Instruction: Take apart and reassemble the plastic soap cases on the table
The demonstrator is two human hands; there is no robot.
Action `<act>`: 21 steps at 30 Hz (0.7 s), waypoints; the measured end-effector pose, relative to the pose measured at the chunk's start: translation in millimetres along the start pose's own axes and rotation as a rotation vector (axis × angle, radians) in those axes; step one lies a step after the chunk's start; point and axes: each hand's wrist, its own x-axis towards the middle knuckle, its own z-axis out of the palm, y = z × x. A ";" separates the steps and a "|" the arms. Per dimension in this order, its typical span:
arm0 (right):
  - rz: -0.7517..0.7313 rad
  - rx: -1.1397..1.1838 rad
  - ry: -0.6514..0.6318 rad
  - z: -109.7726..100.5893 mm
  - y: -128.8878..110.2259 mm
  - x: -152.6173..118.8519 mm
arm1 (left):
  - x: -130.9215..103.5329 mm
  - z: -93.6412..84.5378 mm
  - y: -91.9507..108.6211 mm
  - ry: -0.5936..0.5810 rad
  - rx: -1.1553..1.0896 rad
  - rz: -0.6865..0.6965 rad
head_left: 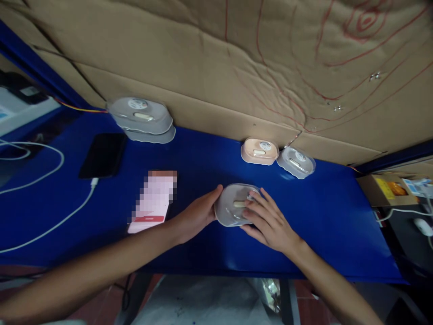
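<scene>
A grey oval plastic box [227, 205] with a clear lid and a pale bar-shaped handle sits in front of me, between both hands. My left hand [199, 214] grips its left end, thumb along the far edge and the other fingers mostly hidden behind and under it. My right hand [269, 221] lies over its right end, fingers bent across the lid and thumb by the near rim. Those fingers partly cover a sticker on the lid. Whether the box touches the table, I cannot tell.
Along the cardboard wall [203, 67] stand stacked grey boxes [144, 118], a peach box [260, 151] and another grey box [296, 163]. A lit phone [154, 198] and a dark phone [103, 155] with a white cable [79, 210] lie left on the blue table [209, 158]. A carton [387, 189] stands right.
</scene>
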 end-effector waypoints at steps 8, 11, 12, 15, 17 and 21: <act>0.228 -0.225 -0.083 -48.5 38.5 -107.8 | 48.4 9.5 38.5 -0.048 1.022 0.741; 0.445 -0.326 -0.060 -64.3 62.5 -148.4 | 96.7 23.1 60.5 -0.103 1.362 0.904; 0.533 -0.367 -0.041 -69.0 72.3 -158.2 | 110.7 27.7 65.7 -0.086 1.435 0.904; 0.770 -0.410 0.039 -79.8 104.1 -172.4 | 132.2 36.5 73.3 -0.025 1.551 0.844; 0.860 -0.358 0.088 -81.6 124.3 -168.6 | 126.3 34.9 72.1 0.002 1.581 0.817; 0.900 -0.268 0.169 -70.1 158.4 -140.6 | 81.6 16.6 60.7 0.028 1.545 0.792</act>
